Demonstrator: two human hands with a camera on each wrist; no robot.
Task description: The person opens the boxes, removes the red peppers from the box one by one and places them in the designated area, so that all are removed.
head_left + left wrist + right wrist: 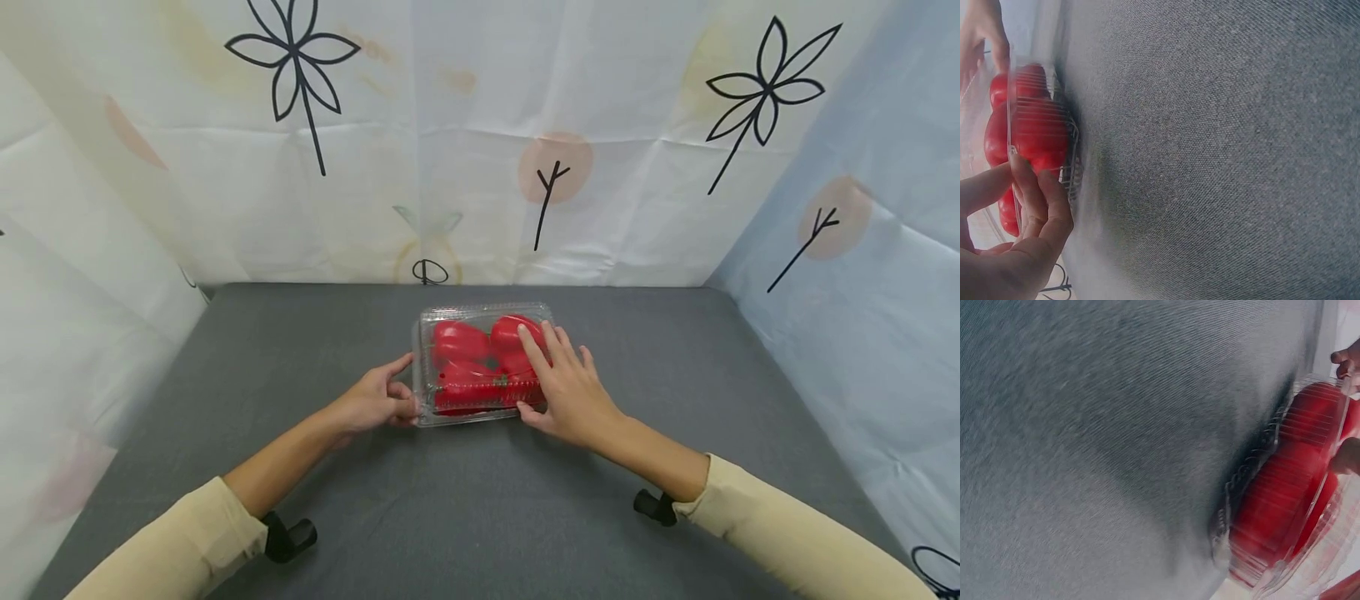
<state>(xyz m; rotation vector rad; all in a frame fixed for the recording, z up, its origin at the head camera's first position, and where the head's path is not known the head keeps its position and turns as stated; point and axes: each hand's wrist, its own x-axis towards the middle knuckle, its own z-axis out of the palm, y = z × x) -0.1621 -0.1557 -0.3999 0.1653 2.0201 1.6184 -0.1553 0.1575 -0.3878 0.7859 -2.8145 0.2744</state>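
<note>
A clear plastic clamshell box (480, 311) sits on the grey table, holding several red bell peppers (459, 342) with green stems. At its left side, my left hand (375, 402) pinches the rim between thumb and fingers; the left wrist view shows those fingers (1041, 209) right at the lid's edge. My right hand (570, 392) lies over the right part of the lid, fingers spread and fairly straight, thumb at the front rim. In the right wrist view the thumb (1347, 456) touches the box's edge, and most of that hand is out of frame.
The grey cloth-covered table (465, 517) extends around the box. White fabric (480, 100) printed with plants hangs behind it, and more fabric (862, 333) stands along the right. Dark wrist mounts (288, 537) poke out beneath the cream sleeves (180, 542).
</note>
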